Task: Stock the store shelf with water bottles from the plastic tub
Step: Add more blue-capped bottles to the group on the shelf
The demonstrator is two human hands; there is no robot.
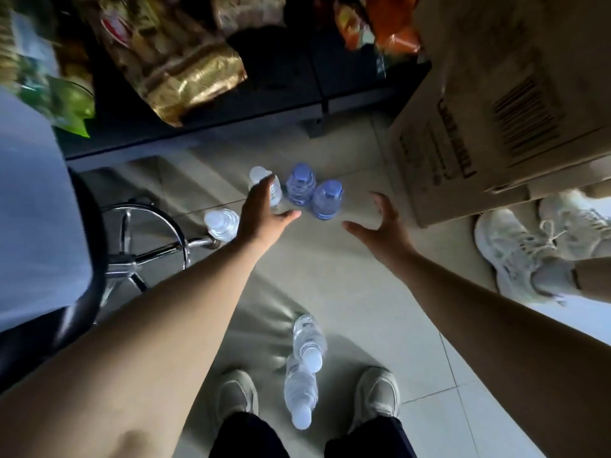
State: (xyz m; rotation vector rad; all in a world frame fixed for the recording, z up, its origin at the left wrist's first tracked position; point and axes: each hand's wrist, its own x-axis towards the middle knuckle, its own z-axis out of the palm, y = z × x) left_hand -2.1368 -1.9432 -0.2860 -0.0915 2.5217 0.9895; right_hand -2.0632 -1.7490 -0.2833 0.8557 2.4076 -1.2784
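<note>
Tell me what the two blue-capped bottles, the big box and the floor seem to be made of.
Blue-capped bottles: clear, ribbed plastic, glossy; the floor shows through them. Box: matte brown cardboard, with printed barcode and folded flap. Floor: pale, smooth tiles, probably ceramic; grout lines and soft reflections show.

dim, cool light; floor (347,285) palest mid-frame; shelf (264,94) in deep shadow; motion blur and wide-angle stretch toward the edges.

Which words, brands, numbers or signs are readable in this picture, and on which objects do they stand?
None can be read.
Cardboard box: dark printed line and barcode, too blurred to read.
Snack bag with red logo: lettering blurred.
Bottle labels: too small to read.
</note>
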